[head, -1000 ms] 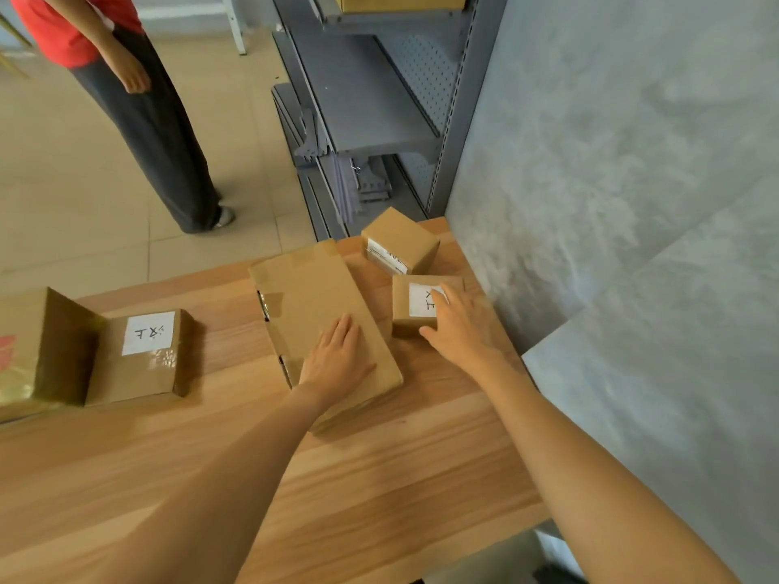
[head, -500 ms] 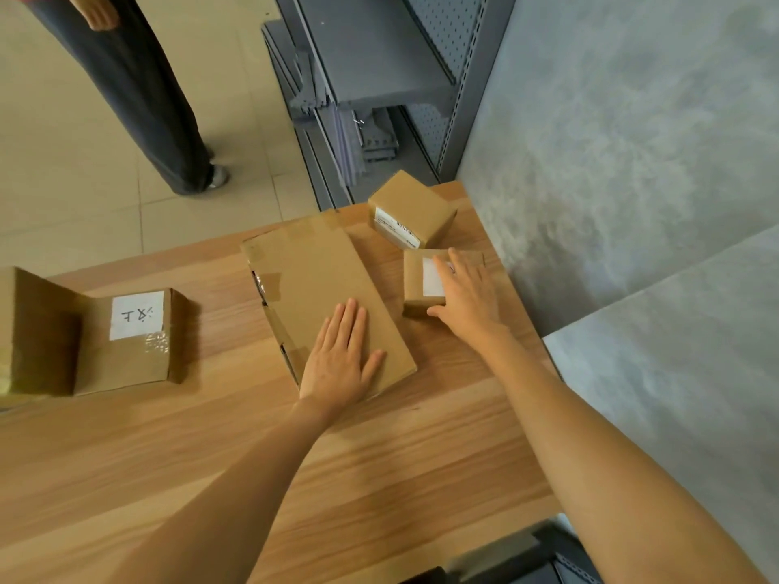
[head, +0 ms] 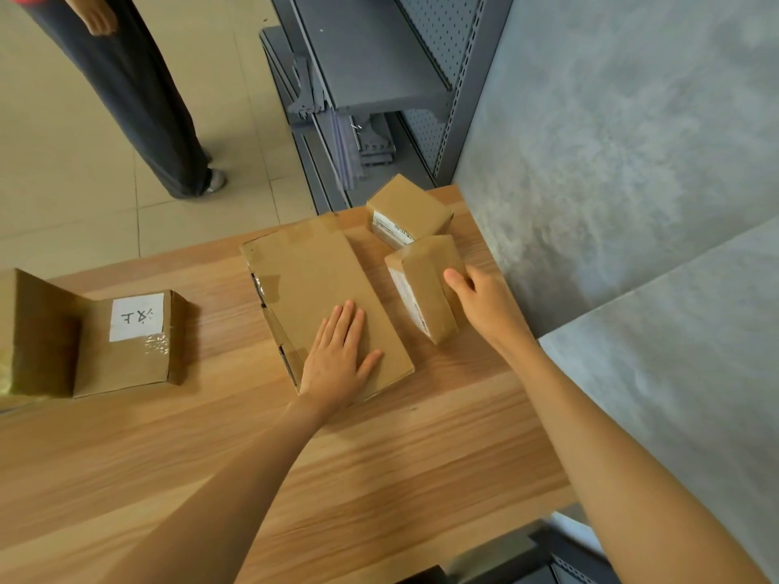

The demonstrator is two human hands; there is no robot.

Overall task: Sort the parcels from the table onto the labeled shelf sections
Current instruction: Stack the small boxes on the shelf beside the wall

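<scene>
Near the table's (head: 421,457) right edge, my right hand (head: 484,301) grips the small box (head: 425,288), tipped up on end. I should firm that grip before lifting; my left hand (head: 337,356) lies flat, fingers straight, on the big box (head: 312,280).

The left parcel (head: 126,343) bears a handwritten label (head: 137,317), its characters unclear.

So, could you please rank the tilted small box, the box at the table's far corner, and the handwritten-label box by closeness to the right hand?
1. The tilted small brown cardboard box, gripped by the right hand.
2. The small brown cardboard box at the far corner, just beyond.
3. The brown cardboard box with the handwritten white label, far left.
</scene>
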